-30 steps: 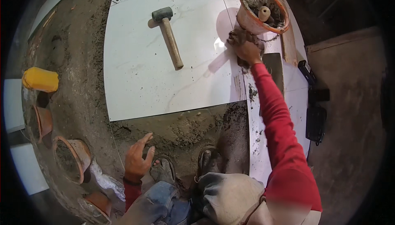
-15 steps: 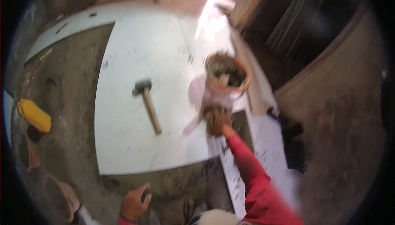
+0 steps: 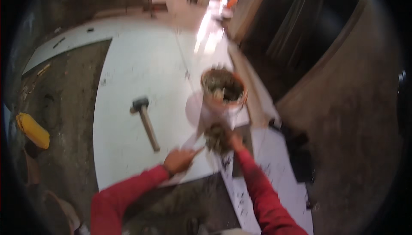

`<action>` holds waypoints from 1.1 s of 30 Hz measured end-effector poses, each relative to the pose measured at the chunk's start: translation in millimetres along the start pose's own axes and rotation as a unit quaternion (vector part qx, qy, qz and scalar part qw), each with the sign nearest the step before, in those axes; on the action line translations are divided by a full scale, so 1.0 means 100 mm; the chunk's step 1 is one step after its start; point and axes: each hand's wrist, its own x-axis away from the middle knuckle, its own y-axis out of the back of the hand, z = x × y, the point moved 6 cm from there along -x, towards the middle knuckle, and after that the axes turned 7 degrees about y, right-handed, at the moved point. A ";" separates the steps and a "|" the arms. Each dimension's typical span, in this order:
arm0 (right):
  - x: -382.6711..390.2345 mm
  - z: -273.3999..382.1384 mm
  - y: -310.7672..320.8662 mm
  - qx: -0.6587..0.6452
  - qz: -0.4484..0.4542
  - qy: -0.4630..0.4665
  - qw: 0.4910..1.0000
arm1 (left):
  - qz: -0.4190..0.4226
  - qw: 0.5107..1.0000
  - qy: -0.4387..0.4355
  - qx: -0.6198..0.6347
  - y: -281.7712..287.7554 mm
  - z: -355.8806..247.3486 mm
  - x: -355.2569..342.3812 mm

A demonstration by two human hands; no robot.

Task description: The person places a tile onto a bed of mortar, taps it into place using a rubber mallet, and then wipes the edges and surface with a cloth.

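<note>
My right hand (image 3: 234,141) is closed against the right side of a wet grey-brown lump of mortar (image 3: 217,138), just in front of the bucket. The lump hides some of its fingers. My left hand (image 3: 179,161) reaches in from the left, blurred, with what looks like one finger stretched toward the lump. Nothing held shows in it. An orange-rimmed bucket (image 3: 238,102) with mortar (image 3: 216,81) inside stands on the pale tiled floor (image 3: 128,157) beyond my hands. To the left lies a mallet (image 3: 148,129) with a dark head and wooden handle.
A yellow container (image 3: 33,130) lies on the rough bare ground at the left. Below it is a curved, bowl-like rim (image 3: 64,209). A narrow speckled white strip (image 3: 240,200) runs beside my right forearm. A wooden door frame (image 3: 251,9) rises at the far right.
My left hand has come up from the lower edge toward the lump. My right hand has shifted to the lump's right side, leaving more of the lump showing. The whole view has shifted slightly.
</note>
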 end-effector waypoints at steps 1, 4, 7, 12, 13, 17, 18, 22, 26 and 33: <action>-0.23 0.07 0.04 0.027 0.018 0.016 0.999 | -0.008 0.999 -0.013 -0.041 -0.04 0.04 -0.15; -0.61 -0.45 0.09 0.044 0.098 -0.026 0.994 | 0.039 0.998 0.016 0.037 -0.15 -0.10 -0.78; -0.82 -0.38 -0.11 0.094 0.218 -0.160 0.958 | 0.016 0.998 -0.060 0.016 -0.47 0.01 -0.99; -0.96 0.01 0.17 0.122 0.208 -0.151 0.959 | 0.041 0.994 -0.058 0.084 -0.75 0.00 -1.14; -0.95 -0.03 0.16 0.122 0.190 -0.146 0.963 | 0.034 0.993 -0.087 0.074 -0.76 0.00 -1.16; -0.98 -0.28 0.15 0.117 0.118 -0.080 0.983 | 0.014 0.988 -0.133 0.079 -0.84 -0.03 -1.24; -0.99 -0.34 0.18 0.111 0.068 -0.049 0.990 | 0.005 0.986 -0.147 0.081 -0.86 -0.06 -1.25; -1.08 -0.46 0.08 0.098 0.104 -0.082 0.986 | -0.045 0.986 -0.149 0.059 -0.84 0.00 -1.28; -0.85 -0.30 -0.07 0.321 0.056 0.118 0.938 | -0.111 0.980 -0.130 0.097 -0.78 -0.02 -1.32; 0.01 0.48 0.04 0.147 0.092 -0.106 0.979 | -0.115 0.981 -0.068 0.138 -0.71 0.08 -1.07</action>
